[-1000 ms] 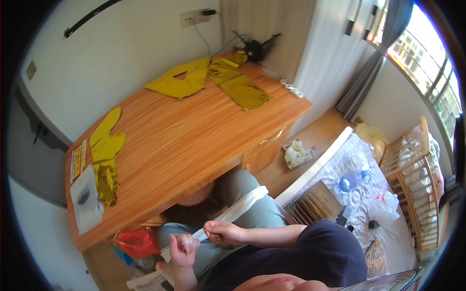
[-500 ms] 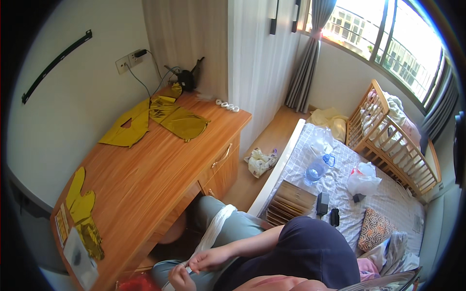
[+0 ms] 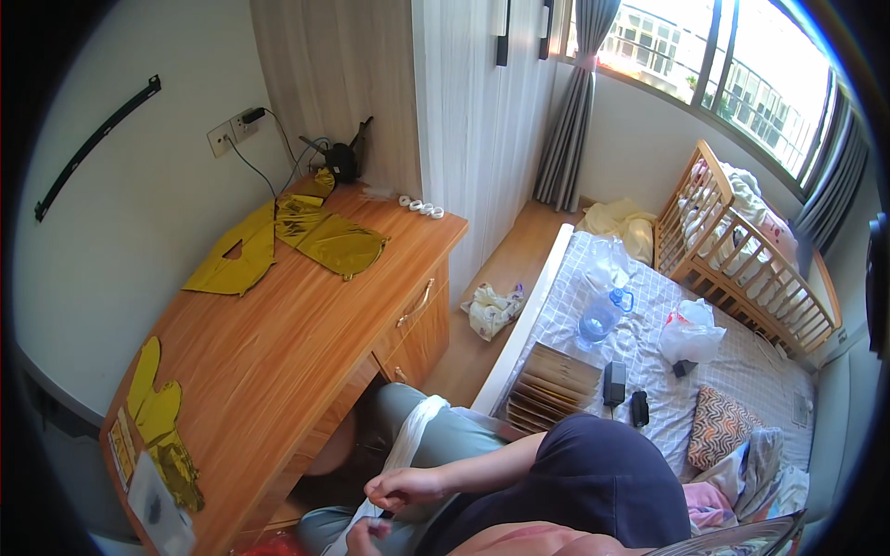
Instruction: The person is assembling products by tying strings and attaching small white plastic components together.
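Over my lap, beside the desk's front edge, both hands work close together. My right hand (image 3: 404, 488) is closed, its fingertips pinched on something too small to name. Just below it, my left hand (image 3: 369, 535) is curled with fingers bent, partly cut off by the lower edge. A small dark bit (image 3: 386, 514) shows between the two hands. The long white strip (image 3: 405, 443) drapes over my knee and runs down past my right hand toward my left. Whether either hand grips the strip cannot be made out.
On the wooden desk (image 3: 278, 343) lie gold foil balloons (image 3: 338, 243), flat, and several white rolls (image 3: 422, 208). To the right, the bed (image 3: 640, 269) holds folded cardboard (image 3: 553, 385), a blue-tinted plastic jug (image 3: 603, 317) and a white bag (image 3: 692, 334). A wooden crib (image 3: 742, 246) stands beyond.
My hands have drawn slightly apart, the right one up and the left one down. A dark bit now shows between them. The whole view has shifted a little.
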